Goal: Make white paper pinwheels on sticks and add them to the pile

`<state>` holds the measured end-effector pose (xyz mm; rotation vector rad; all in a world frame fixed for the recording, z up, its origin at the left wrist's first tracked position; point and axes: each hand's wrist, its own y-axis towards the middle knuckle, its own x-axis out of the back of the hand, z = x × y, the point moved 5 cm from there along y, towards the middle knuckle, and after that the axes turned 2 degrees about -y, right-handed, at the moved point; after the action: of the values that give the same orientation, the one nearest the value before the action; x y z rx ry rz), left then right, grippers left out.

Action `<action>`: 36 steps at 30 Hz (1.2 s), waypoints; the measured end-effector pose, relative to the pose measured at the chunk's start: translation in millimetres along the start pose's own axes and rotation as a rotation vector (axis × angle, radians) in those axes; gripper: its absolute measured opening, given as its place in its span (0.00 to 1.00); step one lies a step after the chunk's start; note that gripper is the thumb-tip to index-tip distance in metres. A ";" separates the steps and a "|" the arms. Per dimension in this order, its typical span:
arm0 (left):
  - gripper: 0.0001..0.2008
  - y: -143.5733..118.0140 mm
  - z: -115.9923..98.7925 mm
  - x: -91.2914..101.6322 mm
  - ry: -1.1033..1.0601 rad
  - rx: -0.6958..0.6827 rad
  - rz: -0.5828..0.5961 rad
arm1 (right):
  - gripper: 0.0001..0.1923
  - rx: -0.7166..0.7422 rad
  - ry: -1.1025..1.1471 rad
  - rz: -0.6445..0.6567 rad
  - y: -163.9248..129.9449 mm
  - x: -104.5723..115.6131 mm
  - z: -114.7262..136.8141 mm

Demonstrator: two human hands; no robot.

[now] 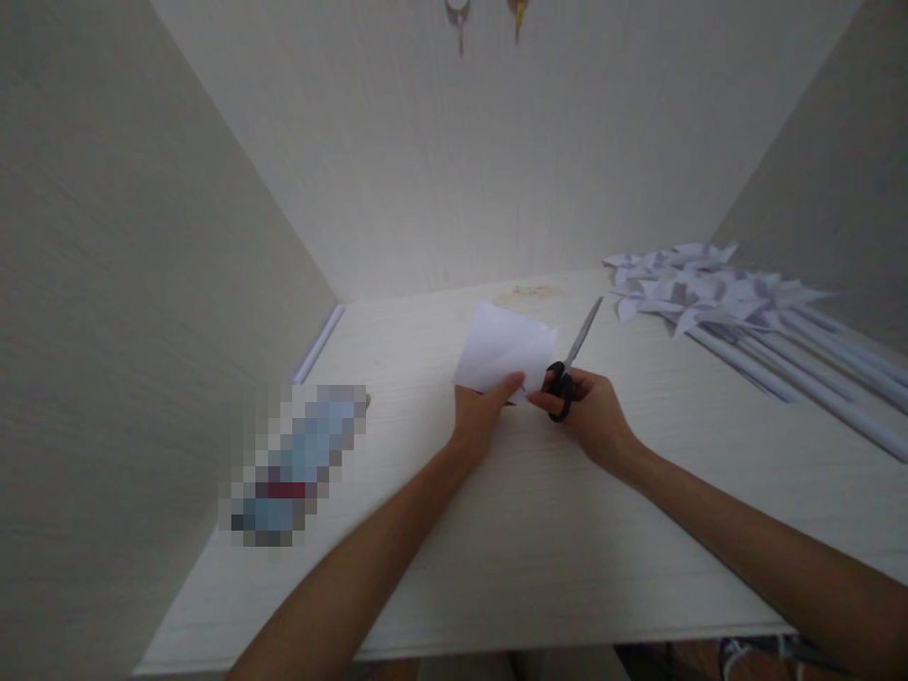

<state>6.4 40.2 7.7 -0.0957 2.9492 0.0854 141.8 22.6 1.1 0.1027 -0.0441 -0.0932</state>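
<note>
On the pale worktop [539, 530], walled in on three sides, two bare hands work a sheet of paper with scissors.

At the right edge lies a heap of finished paper pinwheels [699, 288] on long white rolled sticks, well apart from the hands; going by that pile, a good many pieces are already made, while the sheet in hand looks only partly cut, so its shaping and mounting are, I judge, still to do. A blurred-out bottle-like object [298, 463] lies at the left, and a thin white stick [319, 340] runs along the left wall. The folded white paper [503, 350] sits mid-worktop, its near edge pinched between thumb and fingers of the left hand [482, 411]. The right hand [592, 411] has fingers curled through the black handles of the scissors [571, 364], blades closed and angled away just beside the paper.
</note>
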 end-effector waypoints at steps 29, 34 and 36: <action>0.06 27.8 0.6 27.4 -0.371 0.015 -0.195 | 0.24 -0.174 -0.362 0.619 -12.0 -15.7 -6.0; 0.05 27.5 1.4 27.6 -0.362 0.039 -0.215 | 0.23 -0.170 -0.360 0.597 -12.0 -15.6 -5.5; 0.05 26.8 1.2 27.4 -0.355 0.043 -0.216 | 0.24 -0.165 -0.362 0.598 -11.8 -15.5 -6.3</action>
<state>-22.2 65.4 2.7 -0.3529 2.5676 0.0062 125.6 13.0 -7.1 -0.0962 -0.4249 0.4827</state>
